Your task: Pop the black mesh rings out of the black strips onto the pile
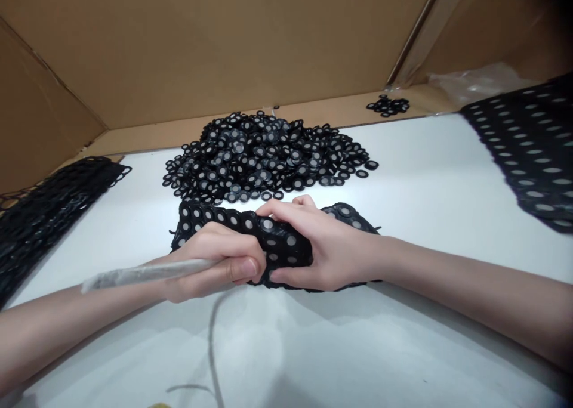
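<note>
A black sheet with rows of pale round dots [190,220] lies bunched on the white table [340,348]. My left hand [224,256] is closed around a slim whitish stick-like tool [147,272], whose rear end points left over my forearm. The tool's working tip is hidden by my fingers at the sheet. With thumb and fingers, my right hand [340,247] grips a raised fold of the dotted sheet, just right of my left hand.
Behind the sheet is a heap of small black rings with pale centres [259,157]. A stack of black perforated sheets [58,202] lies at left, another dotted sheet [532,142] at right. A small ring pile [388,105] and clear plastic [486,81] lie near the cardboard wall [233,44].
</note>
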Motion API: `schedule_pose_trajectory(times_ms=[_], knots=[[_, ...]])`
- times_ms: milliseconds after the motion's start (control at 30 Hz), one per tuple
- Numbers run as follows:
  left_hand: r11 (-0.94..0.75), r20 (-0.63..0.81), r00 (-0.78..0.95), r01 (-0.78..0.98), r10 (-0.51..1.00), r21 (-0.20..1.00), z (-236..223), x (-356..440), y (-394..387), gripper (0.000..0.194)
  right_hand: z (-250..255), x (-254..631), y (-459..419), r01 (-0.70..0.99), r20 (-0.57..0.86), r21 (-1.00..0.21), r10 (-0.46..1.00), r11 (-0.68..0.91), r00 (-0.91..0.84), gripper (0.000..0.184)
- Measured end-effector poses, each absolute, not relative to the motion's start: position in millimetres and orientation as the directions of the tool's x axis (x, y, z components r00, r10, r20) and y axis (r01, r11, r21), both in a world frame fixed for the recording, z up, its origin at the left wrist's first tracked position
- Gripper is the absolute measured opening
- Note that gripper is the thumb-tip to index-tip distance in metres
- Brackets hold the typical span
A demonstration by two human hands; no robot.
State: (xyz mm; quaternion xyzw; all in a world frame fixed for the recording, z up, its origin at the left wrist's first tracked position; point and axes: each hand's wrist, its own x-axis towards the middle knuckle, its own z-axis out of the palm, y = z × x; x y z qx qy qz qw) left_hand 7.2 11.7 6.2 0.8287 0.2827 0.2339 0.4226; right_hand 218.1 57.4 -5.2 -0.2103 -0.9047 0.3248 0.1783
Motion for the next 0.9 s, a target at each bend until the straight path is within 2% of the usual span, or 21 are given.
schedule_pose_trajectory(times_ms=[133,267,333,433,533,767,900], knots=[[-0.534,0.203,0.72,0.266,0.664,0.803,6,8,6,0.029,-7,219,58,0.283,0.178,-0.666,0.515,0.691,-0.838,0.059],[-0.539,0.251,0.701,0.224,0.668,0.812,4,7,5,0.029,-8,220,60,0.336,0.099,-0.692,0.545,0.639,-0.833,0.064],[-0.469,0.245,0.656,0.188,0.714,0.863,5,6,6,0.031,-9,220,61,0.347,0.072,-0.704,0.548,0.62,-0.833,0.066],[-0.273,0.16,0.573,0.117,0.804,0.955,7,6,5,0.035,-8,220,62,0.347,0.053,-0.72,0.546,0.601,-0.836,0.068],[-0.162,0.086,0.588,0.078,0.805,0.984,8,9,2,0.035,-8,220,62,0.349,0.047,-0.724,0.547,0.596,-0.836,0.067],[-0.276,0.093,0.635,0.195,0.767,0.941,10,13,-2,0.033,-10,221,62,0.335,0.064,-0.731,0.549,0.594,-0.833,0.068],[-0.271,0.058,0.649,0.233,0.758,0.934,13,14,0,0.037,-10,221,62,0.349,0.048,-0.736,0.559,0.58,-0.828,0.069]])
